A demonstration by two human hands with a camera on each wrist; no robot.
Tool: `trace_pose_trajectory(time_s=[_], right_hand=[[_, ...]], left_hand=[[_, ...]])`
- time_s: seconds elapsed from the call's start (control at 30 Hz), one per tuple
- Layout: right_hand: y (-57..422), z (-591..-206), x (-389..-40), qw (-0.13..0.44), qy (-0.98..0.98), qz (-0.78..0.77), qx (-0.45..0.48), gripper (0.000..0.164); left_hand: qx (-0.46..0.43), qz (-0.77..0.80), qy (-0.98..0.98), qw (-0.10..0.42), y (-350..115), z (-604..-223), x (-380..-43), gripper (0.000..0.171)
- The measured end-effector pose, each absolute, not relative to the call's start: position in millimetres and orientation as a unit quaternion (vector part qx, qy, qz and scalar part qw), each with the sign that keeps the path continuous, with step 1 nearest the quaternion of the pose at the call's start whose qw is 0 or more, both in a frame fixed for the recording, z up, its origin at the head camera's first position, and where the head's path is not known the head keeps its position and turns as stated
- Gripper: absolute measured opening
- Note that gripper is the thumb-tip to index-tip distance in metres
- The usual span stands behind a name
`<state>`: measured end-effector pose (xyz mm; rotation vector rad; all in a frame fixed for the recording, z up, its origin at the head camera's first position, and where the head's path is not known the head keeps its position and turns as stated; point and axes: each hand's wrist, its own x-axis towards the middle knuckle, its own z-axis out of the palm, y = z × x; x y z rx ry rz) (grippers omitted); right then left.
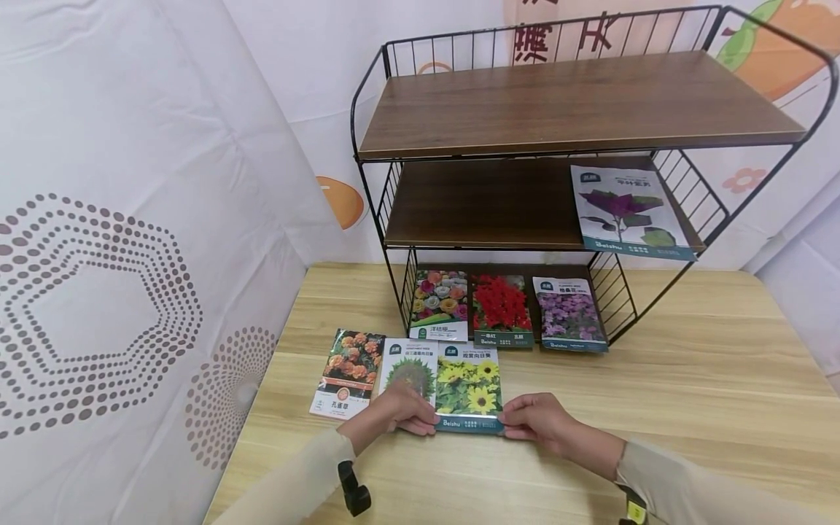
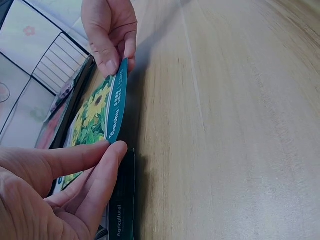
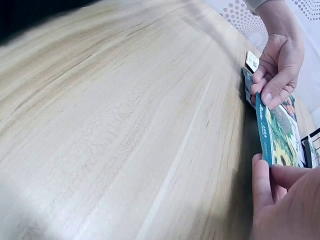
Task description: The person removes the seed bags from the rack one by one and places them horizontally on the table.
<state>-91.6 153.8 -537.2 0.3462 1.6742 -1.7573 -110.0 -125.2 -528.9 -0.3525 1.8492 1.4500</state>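
Note:
Both hands hold a seed packet with yellow sunflowers [image 1: 469, 383] by its lower corners. My left hand [image 1: 405, 410] pinches the left corner between thumb and fingers, and my right hand [image 1: 534, 419] pinches the right one. In the left wrist view the packet's teal bottom strip [image 2: 118, 100] is raised off the table. Left of it lies a packet with a green spiky flower head [image 1: 413, 362], partly covered by my left hand. Farther left is an orange marigold packet [image 1: 348, 373], flat on the table.
A black wire rack with brown shelves [image 1: 577, 102] stands behind. On its bottom level lean a mixed-flower packet [image 1: 440, 302], a red-flower packet [image 1: 502, 310] and a purple-flower packet [image 1: 571, 313]. A large purple-leaf packet [image 1: 630, 211] leans on the middle shelf's right end.

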Motion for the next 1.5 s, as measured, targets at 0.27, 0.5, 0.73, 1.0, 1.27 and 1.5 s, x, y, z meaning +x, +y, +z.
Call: trace_pose_trajectory(time_s=[0.27, 0.5, 0.73, 1.0, 1.27, 1.5], right_hand=[[151.3, -533.7, -94.3, 0.320, 0.676, -0.647, 0.147, 0.010], [152.0, -531.8, -97.5, 0.300, 0.708, -0.620, 0.156, 0.011], [153.1, -530.7, -96.1, 0.302, 0.707, -0.621, 0.152, 0.015], [151.6, -530.4, -93.9, 0.313, 0.707, -0.613, 0.160, 0.017], [151.6, -530.4, -93.3, 0.319, 0.701, -0.621, 0.146, 0.018], [151.4, -531.8, -94.1, 0.318, 0.705, -0.615, 0.152, 0.019]], left_hand=[[-0.143, 0.568, 0.728, 0.355, -123.4, -532.1, -106.9, 0.015], [-0.150, 0.578, 0.729, 0.335, -117.8, -533.8, -102.8, 0.015], [-0.153, 0.580, 0.728, 0.332, -118.7, -532.9, -101.5, 0.011], [-0.138, 0.559, 0.743, 0.341, -122.0, -529.6, -103.5, 0.010], [-0.132, 0.532, 0.762, 0.345, -123.5, -528.0, -104.8, 0.009], [-0.123, 0.521, 0.771, 0.345, -123.2, -528.1, -106.0, 0.010]])
